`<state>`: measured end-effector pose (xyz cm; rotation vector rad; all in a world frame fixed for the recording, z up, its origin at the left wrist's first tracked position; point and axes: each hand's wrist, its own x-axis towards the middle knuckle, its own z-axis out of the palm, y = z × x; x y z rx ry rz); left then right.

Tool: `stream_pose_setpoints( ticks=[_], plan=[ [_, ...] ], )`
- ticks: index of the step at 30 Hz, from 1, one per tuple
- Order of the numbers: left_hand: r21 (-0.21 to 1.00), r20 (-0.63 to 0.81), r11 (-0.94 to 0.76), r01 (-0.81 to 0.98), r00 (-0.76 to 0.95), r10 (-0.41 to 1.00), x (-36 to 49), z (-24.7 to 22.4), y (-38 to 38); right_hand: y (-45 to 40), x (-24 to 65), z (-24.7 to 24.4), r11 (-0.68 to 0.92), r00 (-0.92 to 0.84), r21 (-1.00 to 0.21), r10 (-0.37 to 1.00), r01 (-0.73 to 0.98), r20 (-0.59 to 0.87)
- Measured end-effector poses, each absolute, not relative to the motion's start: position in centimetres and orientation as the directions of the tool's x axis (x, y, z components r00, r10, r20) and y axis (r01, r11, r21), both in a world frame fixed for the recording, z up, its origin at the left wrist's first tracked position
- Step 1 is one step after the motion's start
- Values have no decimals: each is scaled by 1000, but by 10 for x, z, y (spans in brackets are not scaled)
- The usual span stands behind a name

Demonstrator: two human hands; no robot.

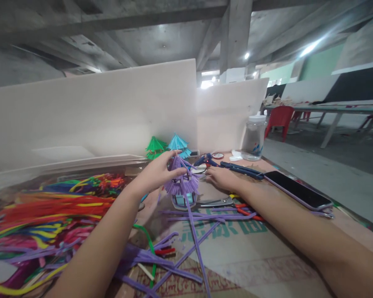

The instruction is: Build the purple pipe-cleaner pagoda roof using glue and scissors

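Note:
A small purple pavilion (pixel 180 188) made of fuzzy stems stands on the cardboard, with a pale blue lower part. My left hand (pixel 164 167) is at its roof, thumb and fingers around the top. A long purple stem (pixel 193 231) runs from the roof down toward me. My right hand (pixel 222 179) rests beyond the scissors, near the blue glue gun (pixel 207 160), with its fingers bent low; what they hold, if anything, is hidden. Scissors (pixel 217 202) with red and yellow handles lie beside the pavilion.
Green (pixel 156 145) and blue (pixel 178 142) pavilion roofs stand behind. Colourful stems (pixel 65 205) pile up at left, with loose purple ones in front. A phone (pixel 296 189), a dark blue tool (pixel 240 169) and a clear jar (pixel 254 138) are at right. White boards form the back.

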<state>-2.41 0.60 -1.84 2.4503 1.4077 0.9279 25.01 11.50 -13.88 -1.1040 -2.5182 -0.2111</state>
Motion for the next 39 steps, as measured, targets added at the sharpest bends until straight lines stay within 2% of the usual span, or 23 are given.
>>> stream_pose_setpoints(
  ticks=[4,9,12,27,33,39],
  plan=[
    [405,449,-550,730,366,815,-21,-30,7,118,251,-144,686,-632,-25,683,727,366],
    [451,582,-528,719,211,785,-22,-57,6,122,252,-145,704,-642,-57,674,708,365],
    [422,583,-533,733,230,779,-22,-70,-1,123,252,-146,716,-646,-84,669,693,368],
    [457,572,-505,732,193,797,-22,-86,-3,123,254,-144,723,-644,-159,677,672,358],
    [398,582,-547,737,258,771,-28,-90,-3,122,257,-141,735,-657,-165,667,658,352],
    [317,597,-505,803,244,764,-33,-85,-9,132,258,-147,737,-659,-172,667,654,348]
  ],
)
